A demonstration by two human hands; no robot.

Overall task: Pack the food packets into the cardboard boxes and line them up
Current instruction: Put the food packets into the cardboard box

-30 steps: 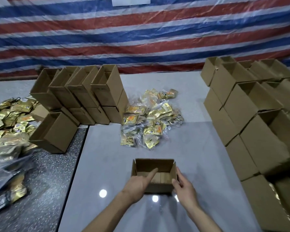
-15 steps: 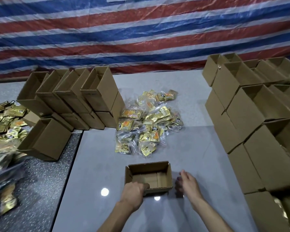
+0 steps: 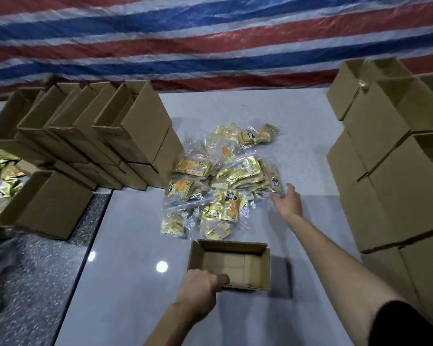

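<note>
Open box (image 3: 255, 268) at 6 o'clock, left hand (image 3: 200, 290) curled on its near edge, pile of gold packets (image 3: 225, 181) at its 12 o'clock, right hand (image 3: 288, 203) spread out at the pile's 4 o'clock edge

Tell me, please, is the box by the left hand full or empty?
Empty: the cardboard box shows only its bare bottom flaps; the left hand grips its near wall, and the food packets lie piled beyond it.
</note>
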